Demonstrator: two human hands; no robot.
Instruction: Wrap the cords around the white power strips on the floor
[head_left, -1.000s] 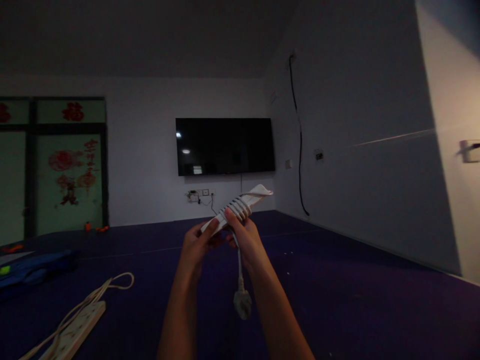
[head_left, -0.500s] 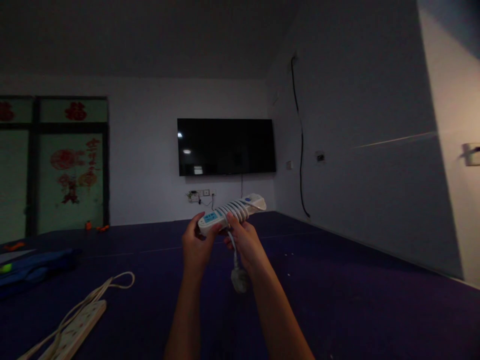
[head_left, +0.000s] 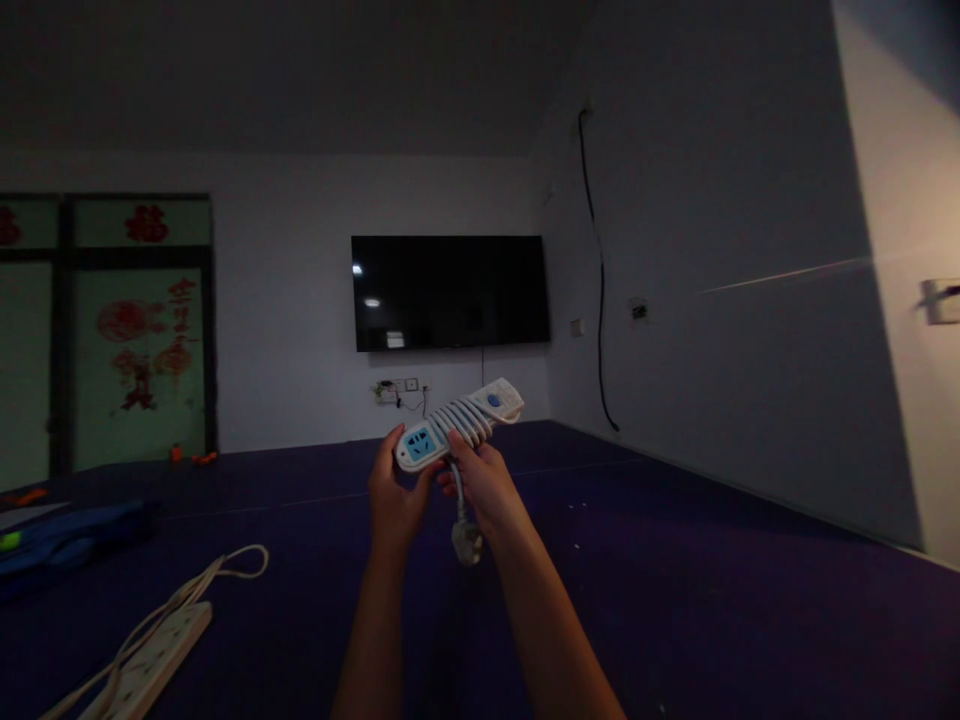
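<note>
Between my hands, above the dark purple surface, is a white power strip (head_left: 420, 447) with a blue socket face and a blue switch. Its pale cord (head_left: 461, 422) is wound in several turns around the middle. My left hand (head_left: 395, 490) grips the socket end, thumb and fingers on either side. With the thumb on the cord turns, my right hand (head_left: 478, 480) holds the middle of the strip; its other fingers are partly hidden beneath. The plug (head_left: 466, 541) dangles below on a short length of cord, beside my right wrist.
A second power strip (head_left: 161, 655) with a loose cord lies at the front left. Blue cloth (head_left: 82, 535) is behind it at the left edge. Small orange items (head_left: 176, 453) sit at the far edge. A television (head_left: 450, 293) hangs on the far wall.
The power strip has turned so its socket face and switch show more fully toward me. The hanging plug has swung up and slightly left. Both hands keep their hold.
</note>
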